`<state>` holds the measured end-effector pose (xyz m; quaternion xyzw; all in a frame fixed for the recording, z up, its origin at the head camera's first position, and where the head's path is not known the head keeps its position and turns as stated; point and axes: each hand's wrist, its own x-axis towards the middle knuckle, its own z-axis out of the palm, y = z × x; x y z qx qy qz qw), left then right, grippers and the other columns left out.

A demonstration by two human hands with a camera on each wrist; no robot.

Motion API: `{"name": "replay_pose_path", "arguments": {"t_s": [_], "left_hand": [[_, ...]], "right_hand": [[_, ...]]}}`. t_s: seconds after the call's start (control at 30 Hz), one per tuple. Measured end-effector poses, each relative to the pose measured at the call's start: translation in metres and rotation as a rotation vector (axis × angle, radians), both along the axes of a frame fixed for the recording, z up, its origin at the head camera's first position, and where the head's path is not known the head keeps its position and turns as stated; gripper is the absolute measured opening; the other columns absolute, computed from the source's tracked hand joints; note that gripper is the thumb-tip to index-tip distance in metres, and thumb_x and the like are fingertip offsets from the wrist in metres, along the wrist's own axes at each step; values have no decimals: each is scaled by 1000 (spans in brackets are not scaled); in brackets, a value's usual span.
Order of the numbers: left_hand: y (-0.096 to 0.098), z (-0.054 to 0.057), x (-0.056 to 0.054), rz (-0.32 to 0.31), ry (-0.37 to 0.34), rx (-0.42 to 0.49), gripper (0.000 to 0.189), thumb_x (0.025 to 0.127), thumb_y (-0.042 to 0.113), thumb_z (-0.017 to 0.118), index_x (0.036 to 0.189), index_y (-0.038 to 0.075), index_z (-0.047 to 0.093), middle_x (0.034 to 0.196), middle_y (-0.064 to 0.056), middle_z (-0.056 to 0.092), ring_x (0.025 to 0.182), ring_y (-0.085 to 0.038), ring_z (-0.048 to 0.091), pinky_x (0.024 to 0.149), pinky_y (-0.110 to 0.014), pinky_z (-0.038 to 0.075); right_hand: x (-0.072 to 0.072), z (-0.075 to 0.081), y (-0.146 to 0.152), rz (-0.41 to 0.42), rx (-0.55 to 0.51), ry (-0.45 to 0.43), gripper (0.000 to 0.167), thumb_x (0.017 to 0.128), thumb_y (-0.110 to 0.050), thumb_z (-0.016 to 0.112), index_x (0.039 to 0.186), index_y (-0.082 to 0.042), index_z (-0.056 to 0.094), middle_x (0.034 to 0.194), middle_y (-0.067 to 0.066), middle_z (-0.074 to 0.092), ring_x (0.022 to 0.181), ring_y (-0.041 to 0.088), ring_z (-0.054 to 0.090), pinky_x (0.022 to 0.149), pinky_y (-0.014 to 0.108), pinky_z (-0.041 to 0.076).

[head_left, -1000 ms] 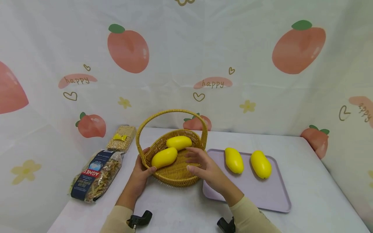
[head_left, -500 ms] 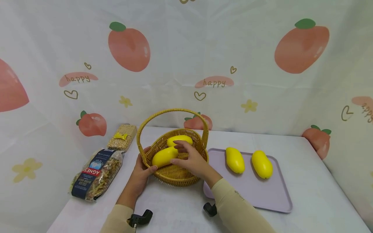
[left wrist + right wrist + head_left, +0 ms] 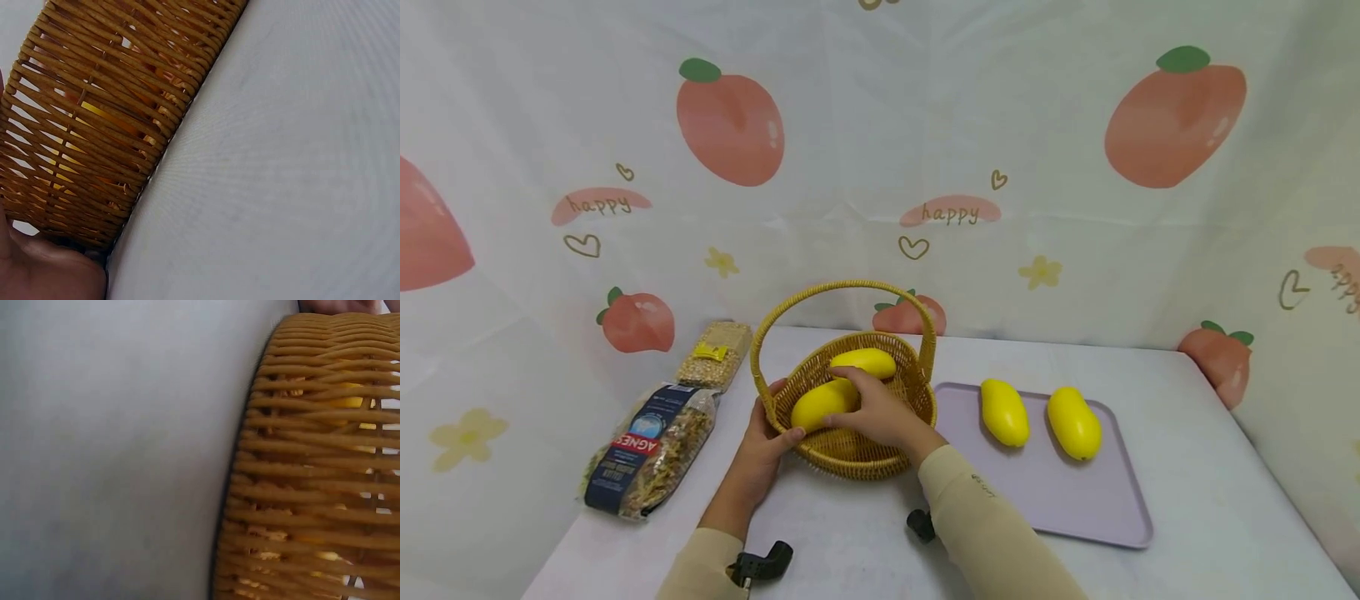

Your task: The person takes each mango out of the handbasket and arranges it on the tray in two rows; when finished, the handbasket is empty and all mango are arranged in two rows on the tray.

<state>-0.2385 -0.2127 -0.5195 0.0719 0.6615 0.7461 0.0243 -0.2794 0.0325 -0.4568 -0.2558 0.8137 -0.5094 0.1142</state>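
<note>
While the left hand [image 3: 759, 450] grips the side of the wicker basket [image 3: 865, 468], thumb over the rim, just as it did a second ago, the right hand [image 3: 883, 413] has come across from the basket's tray side. Half a second ago it was reaching over the fruit; now it holds the nearer yellow fruit [image 3: 811, 408] by its right end, fingers on the far side and thumb on the near, though how firmly I can't tell. That, to my eye, puts the work inside the basket, with the fruit lying between the two hands and not visibly lifted. Just beyond the right fingertips lies the farther yellow fruit [image 3: 877, 361]. Out to the right hand's right, a lilac tray [image 3: 1090, 508] bears a third yellow fruit [image 3: 1004, 414] and a fourth yellow fruit [image 3: 1074, 423], untouched. Left of the left hand sit a pasta bag [image 3: 651, 450] and a grain pack [image 3: 721, 354].
</note>
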Motion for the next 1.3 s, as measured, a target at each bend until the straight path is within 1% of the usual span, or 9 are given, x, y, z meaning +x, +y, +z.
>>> {"name": "replay_pose_path", "arguments": {"t_s": [0.2,0.4,0.47,0.6,0.73,0.87,1.07,1.17,1.3], "left_hand": [[0,-1,0,-1,9,-13,81,106,1,68,170,18,20,170,-13,27,149,-28,37,112,-22,42],[-2,-3,-1,-14,21,2,81,107,1,67,170,18,20,170,-14,28,149,-27,38,112,-23,41],[-2,-3,-1,-20,22,11,81,107,1,67,170,18,20,171,-14,27,149,-27,38,112,-23,42],[-1,-2,0,-18,29,15,82,106,2,69,170,18,21,171,-13,27,148,-26,39,111,-24,43],[-1,-1,1,-19,36,11,83,105,2,70,170,17,21,171,-14,27,146,-24,42,111,-24,44],[-2,-1,0,-17,36,13,83,105,2,70,170,18,21,171,-14,28,145,-23,44,111,-25,44],[-2,0,0,-8,24,15,82,105,3,70,170,18,22,171,-13,28,146,-24,42,111,-24,43],[-1,-1,1,-7,19,12,82,106,4,71,170,17,22,171,-13,28,147,-24,41,112,-24,42],[0,-1,1,-8,15,6,82,106,5,71,170,18,21,170,-12,29,149,-24,40,114,-24,41]], "right_hand": [[-5,-5,-4,47,84,37,71,100,-32,83,161,-8,53,162,4,50,146,20,45,122,45,34],[-2,-6,-5,54,171,-39,78,99,-43,83,163,-14,51,138,4,66,122,19,61,108,45,49],[-1,-6,-6,69,204,-62,77,98,-43,84,162,-14,52,137,3,67,121,19,62,108,46,49],[0,-6,-7,103,240,-85,74,96,-37,86,160,-15,56,144,1,64,123,17,60,112,45,46],[1,-6,-7,117,238,-81,72,96,-30,87,159,-14,56,143,1,64,120,16,59,110,43,46],[0,-5,-7,140,232,-61,68,97,-29,86,157,-14,58,142,-1,64,119,15,59,110,41,46],[1,-3,-5,147,183,-108,64,98,-25,86,155,-17,58,139,0,65,122,16,60,108,41,48],[0,-4,-4,133,165,-103,68,98,-21,85,159,-15,55,144,1,62,124,17,59,110,42,46],[-2,-4,-2,79,124,-98,70,99,-19,84,161,-15,53,146,-1,59,127,18,57,112,44,45]]}}
